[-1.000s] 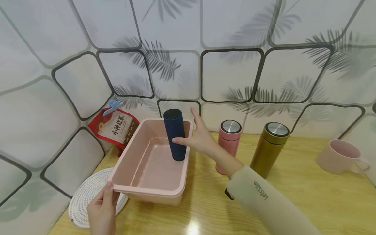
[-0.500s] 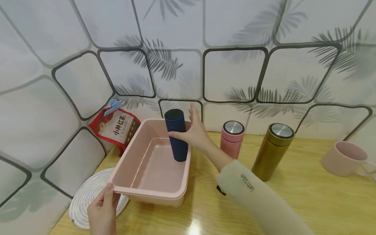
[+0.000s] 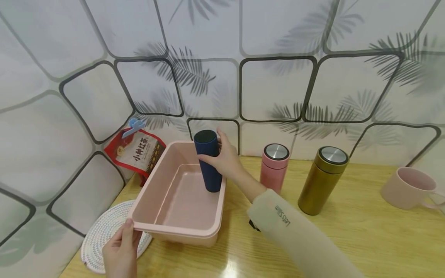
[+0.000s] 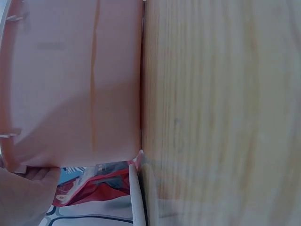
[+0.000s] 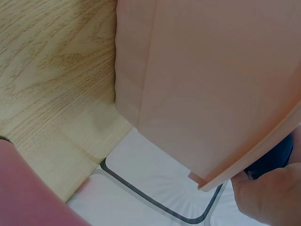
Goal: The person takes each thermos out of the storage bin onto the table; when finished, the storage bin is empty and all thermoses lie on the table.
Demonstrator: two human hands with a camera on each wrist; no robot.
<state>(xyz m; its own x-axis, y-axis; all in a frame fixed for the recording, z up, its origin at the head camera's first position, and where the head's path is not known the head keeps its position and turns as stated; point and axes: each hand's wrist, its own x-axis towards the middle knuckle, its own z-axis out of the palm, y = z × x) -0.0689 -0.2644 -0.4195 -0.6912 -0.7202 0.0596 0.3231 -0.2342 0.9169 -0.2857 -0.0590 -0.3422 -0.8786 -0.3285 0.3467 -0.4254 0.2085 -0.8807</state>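
Note:
A pink plastic bin (image 3: 174, 227) stands on the wooden table, and my left hand (image 3: 121, 247) pinches its near left corner, thumb on top of the rim. Inside the bin, toward its right side, a dark blue cylindrical bottle (image 3: 208, 166) stands upright. My right hand (image 3: 227, 160) reaches over the right rim and holds this bottle's upper part, thumb across the front and fingers behind. In the right wrist view the bin's outer wall (image 5: 211, 84) covers most of the bottle. The left wrist view has my left hand (image 4: 28, 193) under the bin's edge.
To the right stand a pink thermos (image 3: 274, 166), an olive-gold thermos (image 3: 320, 181) and a pink mug (image 3: 406, 187). A red tea bag with a blue clip (image 3: 137, 150) leans at the wall behind the bin. A round woven mat (image 3: 101, 235) lies at the left, partly under my left hand.
My right hand has moved left, its spread fingers closing in around the blue bottle. The left hand keeps its hold on the bin's corner.

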